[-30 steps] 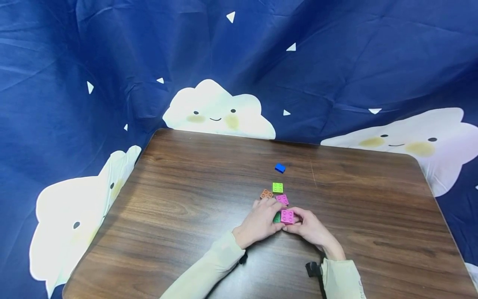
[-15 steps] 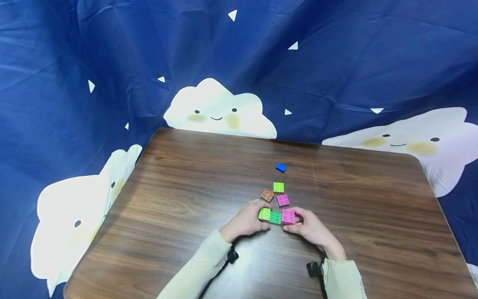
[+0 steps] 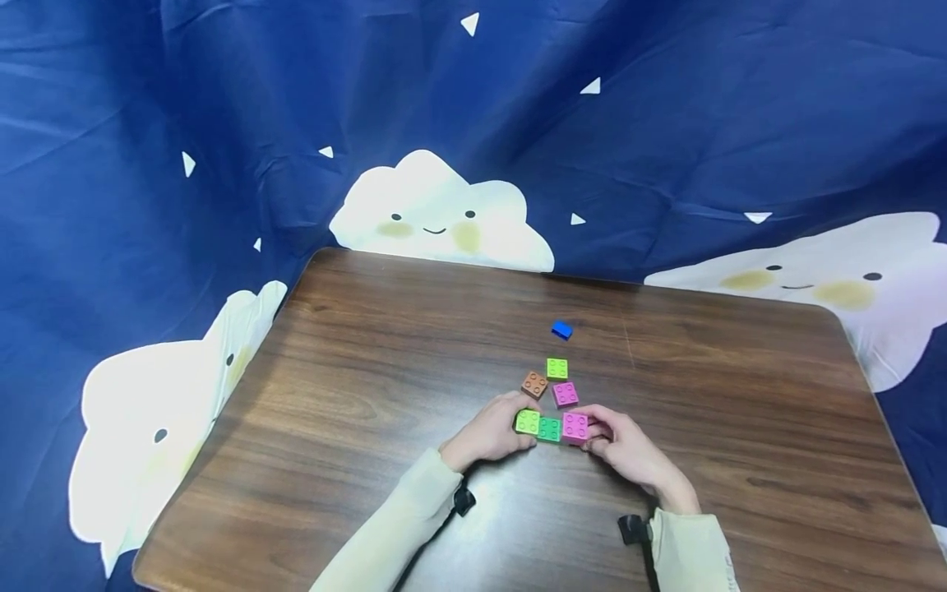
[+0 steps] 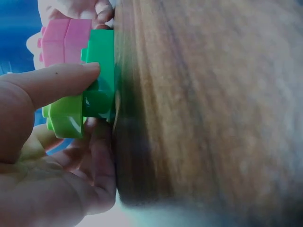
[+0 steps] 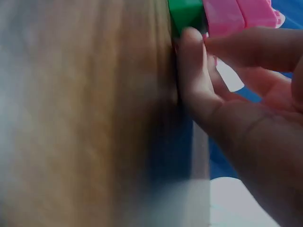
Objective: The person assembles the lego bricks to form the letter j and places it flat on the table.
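Observation:
My left hand [image 3: 491, 427] pinches joined toy bricks between thumb and fingers, at the left end of the row. A lime brick [image 3: 528, 422] sits at that end, a green brick [image 3: 549, 429] lies lower in the middle, and pink bricks [image 3: 575, 427] stand at the right end. In the left wrist view the thumb lies across the green brick's side [image 4: 102, 101], and the pink part [image 4: 66, 42] shows a seam. By the pink end is my right hand [image 3: 629, 448], fingers loosely bent; its fingertips are close to the bricks, with no brick visible between them.
Behind the row lie a separate pink brick [image 3: 565, 395], a brown brick [image 3: 534, 385] and another lime brick [image 3: 557, 368]. Farther back is a small blue brick [image 3: 562, 330]. The wooden table [image 3: 385, 353] meets a blue cloud-patterned curtain [image 3: 629, 164] at its far edge.
My left hand has drawn back leftward from over the green brick, uncovering the joined lime brick. My right thumb has slid off the near corner of the pink bricks, rightward.

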Available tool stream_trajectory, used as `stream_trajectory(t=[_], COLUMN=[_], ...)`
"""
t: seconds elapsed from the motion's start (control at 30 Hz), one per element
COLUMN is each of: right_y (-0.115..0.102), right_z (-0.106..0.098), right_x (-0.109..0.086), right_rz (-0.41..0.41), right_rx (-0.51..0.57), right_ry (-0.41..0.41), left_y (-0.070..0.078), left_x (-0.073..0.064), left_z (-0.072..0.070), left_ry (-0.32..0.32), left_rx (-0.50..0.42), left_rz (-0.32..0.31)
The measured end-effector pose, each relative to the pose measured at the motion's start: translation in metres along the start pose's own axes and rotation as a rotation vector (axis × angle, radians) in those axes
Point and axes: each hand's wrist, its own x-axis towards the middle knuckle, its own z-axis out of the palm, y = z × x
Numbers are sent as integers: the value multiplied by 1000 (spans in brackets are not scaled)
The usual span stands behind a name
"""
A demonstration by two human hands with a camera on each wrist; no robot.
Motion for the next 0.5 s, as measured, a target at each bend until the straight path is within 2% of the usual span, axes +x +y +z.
stream_trajectory(t=[0.13,0.27,0.37,0.5], right_y=[-2,-3,-4,-4], right_z=[-9,-15,-16,-15], right_x=[-1,4,9,19], right_rz=[-11,-16,-58,-111], right_rx=[-46,-173,-221,-235], right_ry=[18,141,221,233], left_y=[-1,-2,-3,-4], left_x=[4,7,8,9], left_z=[1,1,2,1], left_ry=[-1,-8,-12,-16], left_rx=[-23,-60,-73,-83], left_rz=[12,1,-10,-20])
